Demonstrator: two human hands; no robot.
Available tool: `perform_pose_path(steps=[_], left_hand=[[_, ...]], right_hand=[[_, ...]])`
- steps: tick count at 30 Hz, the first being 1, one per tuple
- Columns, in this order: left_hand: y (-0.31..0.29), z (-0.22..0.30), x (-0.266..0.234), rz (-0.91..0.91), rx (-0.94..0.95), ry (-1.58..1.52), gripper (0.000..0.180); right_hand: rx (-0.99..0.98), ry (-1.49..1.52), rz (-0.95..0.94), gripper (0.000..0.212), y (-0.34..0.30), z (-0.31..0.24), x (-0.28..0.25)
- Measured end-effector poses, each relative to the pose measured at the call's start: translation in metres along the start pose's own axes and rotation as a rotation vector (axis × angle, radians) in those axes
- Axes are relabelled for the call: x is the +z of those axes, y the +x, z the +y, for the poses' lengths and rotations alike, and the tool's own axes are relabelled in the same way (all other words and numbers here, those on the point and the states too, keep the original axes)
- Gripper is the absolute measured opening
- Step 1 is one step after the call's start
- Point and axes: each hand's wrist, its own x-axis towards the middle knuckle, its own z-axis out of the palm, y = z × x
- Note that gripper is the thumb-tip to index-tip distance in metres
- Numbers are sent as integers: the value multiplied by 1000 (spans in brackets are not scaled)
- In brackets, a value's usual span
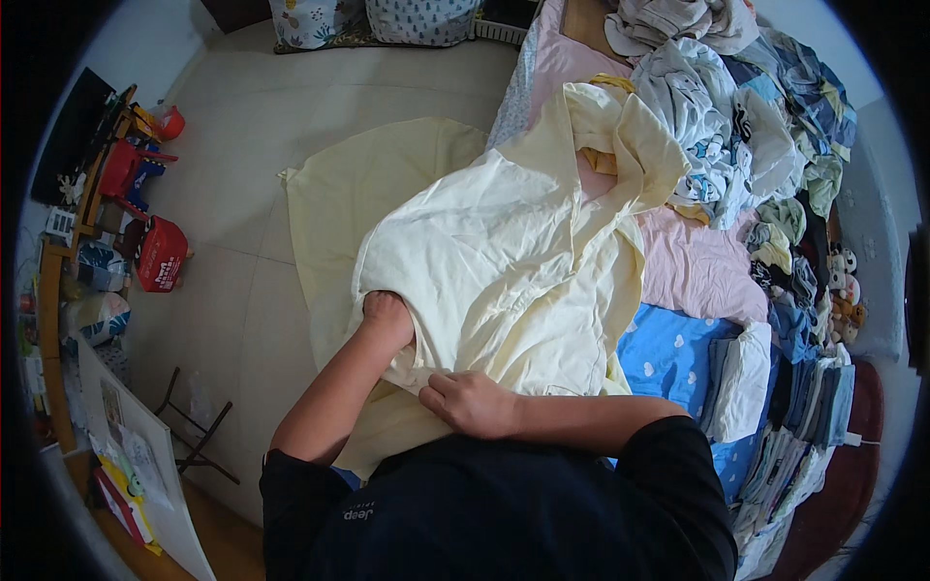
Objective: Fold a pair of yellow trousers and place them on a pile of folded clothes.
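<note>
Black fabric shirt [484,513] foremost, I pinch a pale-yellow cloth garment [484,232] in my right grip [475,402]; my left grip [388,315], sunk inside its opening, I cannot tell. It spans the pink-sheeted bed's [554,60] left edge.

- Dark screen [73,136], upper left
- Wooden shelf [53,329], along the left edge
- Red chair [119,168], left, beside the shelf
- White board [97,392], lower left
- Dark metal stand [201,444], lower left, just right of the board
- Two patterned cushions [421,21], upper edge, left of centre
- Plush toys [841,286], right side
- Dark red panel [865,412] with curved edge, lower right
</note>
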Motion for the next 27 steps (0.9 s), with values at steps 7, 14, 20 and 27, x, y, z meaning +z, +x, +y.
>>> perform_pose_path(steps=[7, 14, 20, 27], left_hand=[[-2, -20, 23, -115, -72, -35, 75], [-39, -21, 3, -12, 209, -311, 72], [-100, -10, -30, 185, 334, -135, 36], [-93, 44, -13, 216, 758, -404, 34]], right_hand=[[20, 42, -23, 23, 2, 5, 17], [-8, 422, 20, 18, -5, 13, 7], [538, 255, 371, 12, -42, 78, -61], [544, -666, 342, 39, -67, 170, -88]])
